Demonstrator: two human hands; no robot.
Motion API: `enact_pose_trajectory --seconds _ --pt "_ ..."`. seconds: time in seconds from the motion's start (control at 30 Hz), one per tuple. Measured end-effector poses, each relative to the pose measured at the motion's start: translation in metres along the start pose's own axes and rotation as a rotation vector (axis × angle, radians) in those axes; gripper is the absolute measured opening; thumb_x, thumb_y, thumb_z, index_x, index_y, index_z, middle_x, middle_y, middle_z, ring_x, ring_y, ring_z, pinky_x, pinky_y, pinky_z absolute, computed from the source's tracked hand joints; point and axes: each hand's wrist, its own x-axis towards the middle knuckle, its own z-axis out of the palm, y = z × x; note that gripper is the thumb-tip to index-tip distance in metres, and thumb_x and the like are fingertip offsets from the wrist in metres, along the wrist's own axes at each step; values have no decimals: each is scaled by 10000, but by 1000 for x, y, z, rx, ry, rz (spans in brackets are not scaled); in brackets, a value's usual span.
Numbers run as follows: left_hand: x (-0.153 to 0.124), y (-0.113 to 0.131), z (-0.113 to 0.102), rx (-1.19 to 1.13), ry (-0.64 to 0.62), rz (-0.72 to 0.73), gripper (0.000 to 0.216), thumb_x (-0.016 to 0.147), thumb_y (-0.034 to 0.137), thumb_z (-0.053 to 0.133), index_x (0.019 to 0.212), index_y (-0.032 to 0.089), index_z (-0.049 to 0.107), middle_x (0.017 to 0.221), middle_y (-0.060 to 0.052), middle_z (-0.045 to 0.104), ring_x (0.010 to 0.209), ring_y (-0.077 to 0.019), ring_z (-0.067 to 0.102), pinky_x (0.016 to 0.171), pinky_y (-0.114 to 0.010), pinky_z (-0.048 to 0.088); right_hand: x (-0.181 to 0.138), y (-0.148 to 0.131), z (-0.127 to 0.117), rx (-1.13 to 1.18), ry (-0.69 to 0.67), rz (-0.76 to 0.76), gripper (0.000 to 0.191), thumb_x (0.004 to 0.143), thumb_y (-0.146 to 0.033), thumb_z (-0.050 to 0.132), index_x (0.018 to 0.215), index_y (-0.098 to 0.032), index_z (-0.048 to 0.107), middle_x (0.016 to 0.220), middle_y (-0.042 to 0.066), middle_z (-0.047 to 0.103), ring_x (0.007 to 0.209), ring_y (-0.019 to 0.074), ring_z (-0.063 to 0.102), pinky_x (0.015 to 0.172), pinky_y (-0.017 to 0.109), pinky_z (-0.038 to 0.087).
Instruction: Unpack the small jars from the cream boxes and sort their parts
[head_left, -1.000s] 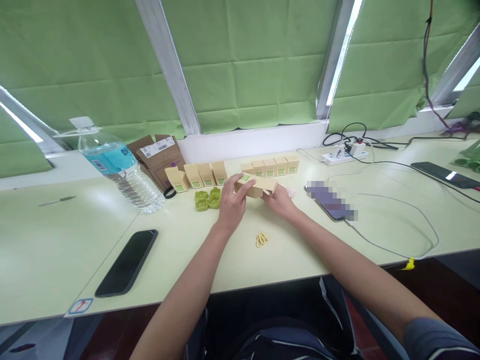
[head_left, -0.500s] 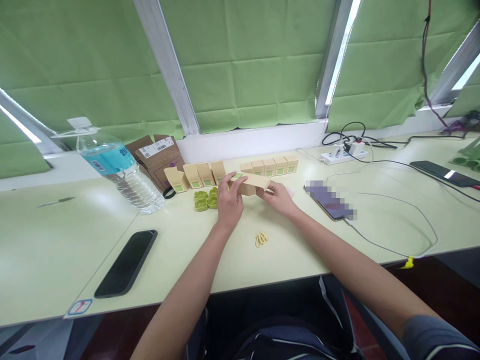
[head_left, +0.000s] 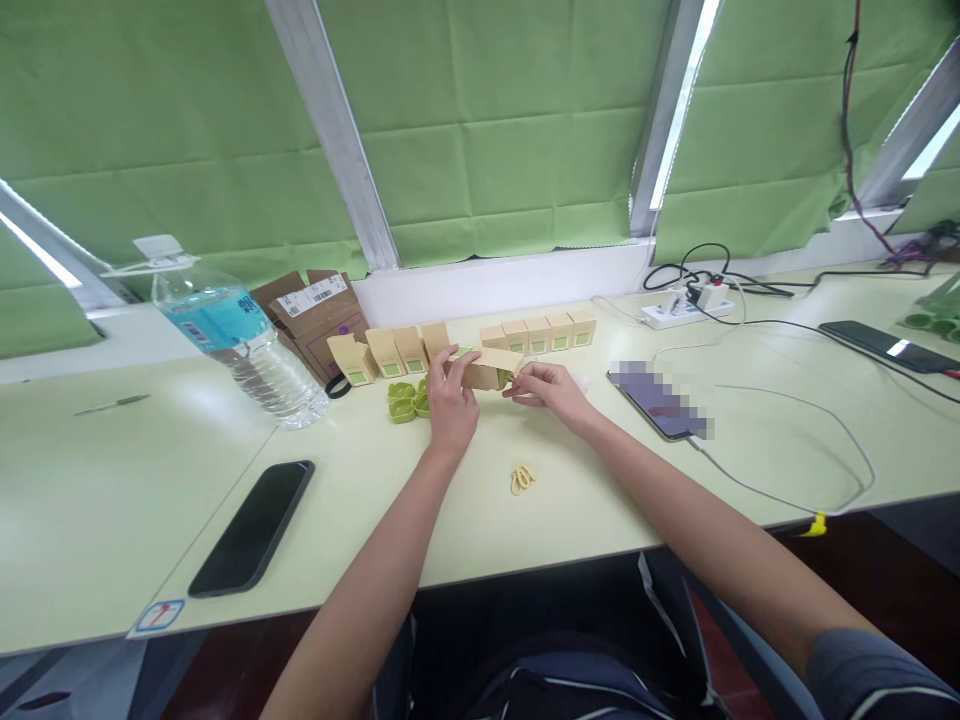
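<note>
Both hands meet over the middle of the desk (head_left: 570,500), toward its far edge. Left hand (head_left: 451,405) curled around the left end of a small tan box (head_left: 484,372); thumb on top, fingers wrapped at the near side, closed on it. Right hand (head_left: 551,388) at the box's right end; fingertips pinched together at the open end flap, touching it. Whether they grip the flap or only press it cannot be told. A bit of green shows at that end of the box. Box lies on its side, held just above the desk or resting on it; cannot tell which.

Just left of the left hand: green plastic pieces (head_left: 405,399), clustered on the desk. Behind the hands, along the far edge: a row of standing boxes (head_left: 540,333), and a second group of taller boxes (head_left: 390,352) left of it, lids up. Brown carton (head_left: 319,310) with a label behind those, near the far edge.

Water bottle (head_left: 240,345) lies tilted toward the far left part of the desk. Black phone (head_left: 253,525) near the front edge, left. Yellow rubber bands (head_left: 523,479) near the front of the desk, between the forearms. A second phone (head_left: 660,402) right of the right hand, cable attached. Power strip (head_left: 686,309) at the far edge, right. Pen (head_left: 112,403) on the neighbouring desk section at far left.
</note>
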Motion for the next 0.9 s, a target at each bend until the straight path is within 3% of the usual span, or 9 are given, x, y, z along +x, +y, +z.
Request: enact_pose_trajectory --seconds 0.17,0.37,0.6,0.9 --pt "0 0 -1 10 -8 31 608 752 -66 431 1227 263 621 1347 -93 487 1306 -236 488 1102 -432 441 2 3 1 146 -7 88 338 760 -473 765 843 -212 567 1076 39 697 898 195 755 900 350 571" --pt "0 0 0 -18 -31 46 624 746 -74 430 1239 257 620 1363 -94 481 1306 -235 485 1106 -432 431 1 2 4 251 12 134 413 744 -480 799 889 -245 492 911 -3 689 834 205 768 808 335 606" --pt "0 -1 0 1 -59 48 618 734 -64 455 1234 262 613 1350 -89 497 1301 -234 499 1102 -433 449 5 10 1 241 -25 134 402 768 -463 796 987 -244 540 940 37 722 801 208 762 823 389 626" --pt "0 -5 2 -31 -125 -76 617 754 20 568 1321 260 530 1256 -99 516 1259 -261 520 1111 -454 430 7 7 0 277 30 111 360 756 -454 790 971 -234 603 922 20 699 709 148 709 762 323 630"
